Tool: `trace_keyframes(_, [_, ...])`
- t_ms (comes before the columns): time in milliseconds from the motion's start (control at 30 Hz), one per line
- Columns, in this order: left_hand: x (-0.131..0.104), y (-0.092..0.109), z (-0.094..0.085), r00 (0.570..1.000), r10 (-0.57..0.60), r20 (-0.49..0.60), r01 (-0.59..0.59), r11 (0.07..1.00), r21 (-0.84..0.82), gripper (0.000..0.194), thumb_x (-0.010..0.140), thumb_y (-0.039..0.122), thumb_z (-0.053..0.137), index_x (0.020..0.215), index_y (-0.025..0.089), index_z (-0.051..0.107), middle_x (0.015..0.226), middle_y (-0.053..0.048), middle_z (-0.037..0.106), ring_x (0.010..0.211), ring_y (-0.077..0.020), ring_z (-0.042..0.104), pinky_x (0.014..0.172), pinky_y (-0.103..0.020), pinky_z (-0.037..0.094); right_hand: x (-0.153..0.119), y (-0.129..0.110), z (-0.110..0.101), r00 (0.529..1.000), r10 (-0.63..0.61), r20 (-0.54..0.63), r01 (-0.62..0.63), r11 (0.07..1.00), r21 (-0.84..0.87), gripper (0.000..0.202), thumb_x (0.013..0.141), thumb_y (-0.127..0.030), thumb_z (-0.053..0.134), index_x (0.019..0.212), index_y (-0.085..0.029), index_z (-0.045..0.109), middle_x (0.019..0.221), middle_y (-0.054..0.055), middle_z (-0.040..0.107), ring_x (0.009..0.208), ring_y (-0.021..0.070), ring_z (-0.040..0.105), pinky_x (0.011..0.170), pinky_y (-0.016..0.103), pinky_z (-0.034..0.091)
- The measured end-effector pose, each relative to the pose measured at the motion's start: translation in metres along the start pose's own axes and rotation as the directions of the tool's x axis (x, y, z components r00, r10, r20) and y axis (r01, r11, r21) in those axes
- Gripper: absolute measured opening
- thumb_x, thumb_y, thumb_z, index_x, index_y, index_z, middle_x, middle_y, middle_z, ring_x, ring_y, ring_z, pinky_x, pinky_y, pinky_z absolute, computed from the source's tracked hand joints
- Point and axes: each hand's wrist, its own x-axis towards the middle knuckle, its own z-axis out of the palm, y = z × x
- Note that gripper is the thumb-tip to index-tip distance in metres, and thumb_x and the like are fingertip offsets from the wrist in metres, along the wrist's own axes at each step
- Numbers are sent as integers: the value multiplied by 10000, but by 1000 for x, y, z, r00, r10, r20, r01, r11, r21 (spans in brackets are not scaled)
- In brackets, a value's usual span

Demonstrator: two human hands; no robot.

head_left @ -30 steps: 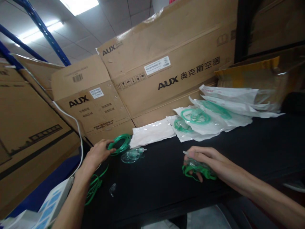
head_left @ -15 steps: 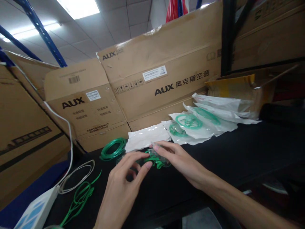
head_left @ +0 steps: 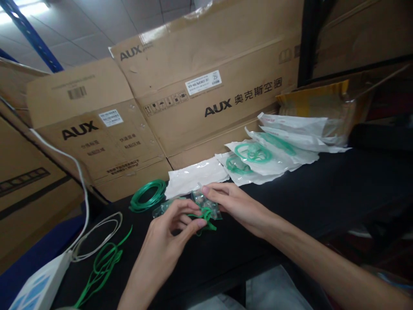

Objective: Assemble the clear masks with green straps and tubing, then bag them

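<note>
My right hand [head_left: 227, 200] grips a small clear plastic item [head_left: 201, 198] between thumb and fingers; whether it is a bag or a mask I cannot tell. Bright green strap [head_left: 208, 214] lies bunched against its lower side. My left hand [head_left: 179, 224] pinches this strap between thumb and fingertips. Behind the left fingers, another clear plastic piece [head_left: 159, 210] rests on the black table, partly hidden. A coil of green tubing [head_left: 148, 196] lies just beyond it. Farther left is a loose bundle of green straps [head_left: 105, 265].
White-and-clear packets [head_left: 254, 157] with green tubing inside overlap at the back right. A flat white packet [head_left: 196, 176] lies beside them. Large cardboard boxes [head_left: 180, 129] wall the back. A white power strip [head_left: 45, 280] and its cable [head_left: 80, 172] are at left.
The camera view has tilted down slightly. My right hand has lifted and turned the clear plastic item, and my left fingers have closed on the green strap.
</note>
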Motion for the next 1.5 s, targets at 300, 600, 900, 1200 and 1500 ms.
trace_keyframes(300, [0,-1,-7,993,-70,99,61,994,87,304,915,437,622,1092,198,685,783,-1,684,729,-151,651,690,-241,520,7,1,-12,995,-94,-16,93,995,-38,360,785,-485,780,923,-161,707,930,23,680,903,164,596,782,271,438])
trace_keyframes(600, [5,0,3,992,-19,122,-9,973,229,259,955,408,555,894,196,690,776,8,668,722,-147,578,679,-232,435,10,7,-13,996,-56,72,62,995,-76,351,755,-433,814,944,-159,702,964,33,712,902,176,650,823,289,486])
trace_keyframes(900, [8,-8,-3,995,50,91,-72,963,261,228,964,402,571,878,226,685,801,37,655,734,-133,554,678,-220,401,8,6,-22,974,11,226,22,990,-142,325,784,-369,811,1016,-190,670,1002,1,701,928,153,654,818,245,485])
trace_keyframes(1200, [4,-10,-9,994,22,108,-53,954,297,274,961,457,566,854,243,699,816,38,684,772,-147,590,685,-234,402,6,-4,-32,980,-2,198,65,949,-309,356,767,-396,818,960,-166,625,843,-22,613,762,119,583,650,215,435])
trace_keyframes(1500, [2,-13,-24,997,9,76,-35,933,357,282,950,489,575,867,259,715,838,30,708,808,-173,629,707,-255,432,4,-6,-39,988,4,157,52,933,-355,354,782,-406,803,989,-178,628,909,-1,640,810,142,607,675,234,459])
